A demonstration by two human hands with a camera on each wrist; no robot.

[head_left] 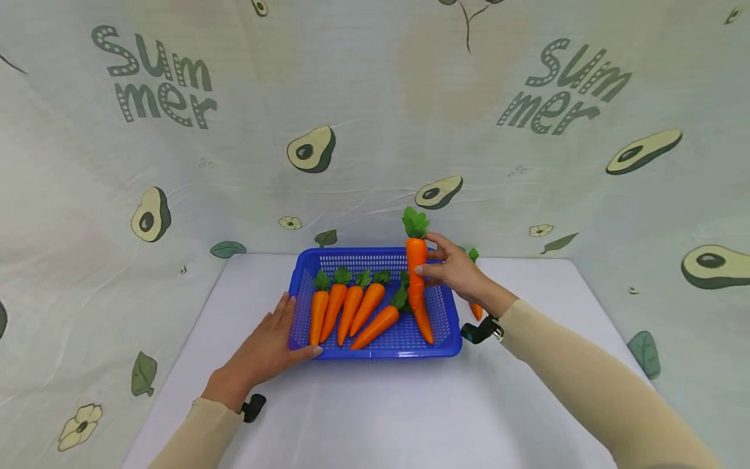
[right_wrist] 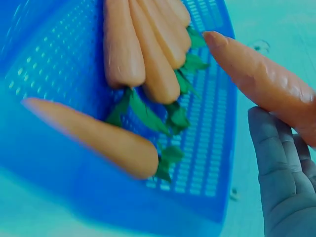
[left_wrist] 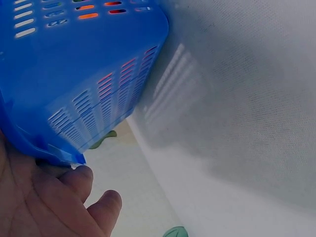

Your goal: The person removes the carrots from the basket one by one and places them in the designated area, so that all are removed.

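Observation:
My right hand (head_left: pixel 459 270) holds an orange carrot (head_left: pixel 416 254) with a green leafy top. The carrot stands nearly upright over the right part of a blue plastic basket (head_left: pixel 375 355). In the right wrist view, the held carrot (right_wrist: pixel 266 76) lies against the fingers, its tip pointing at the basket. Several carrots (head_left: pixel 351 306) lie side by side at the basket's left. One carrot (head_left: pixel 375 327) slants across the middle, and another carrot (head_left: pixel 424 326) lies at the right, partly behind the held one. My left hand (head_left: pixel 266 342) rests on the basket's left front corner, fingers along the side, thumb on the front rim.
Right of the basket, another carrot (head_left: pixel 476 311) lies on the white table (head_left: pixel 375 417), partly hidden by the right hand and wrist. A printed cloth (head_left: pixel 375 98) with avocados and lettering hangs behind the table. Each wrist wears a dark strapped device.

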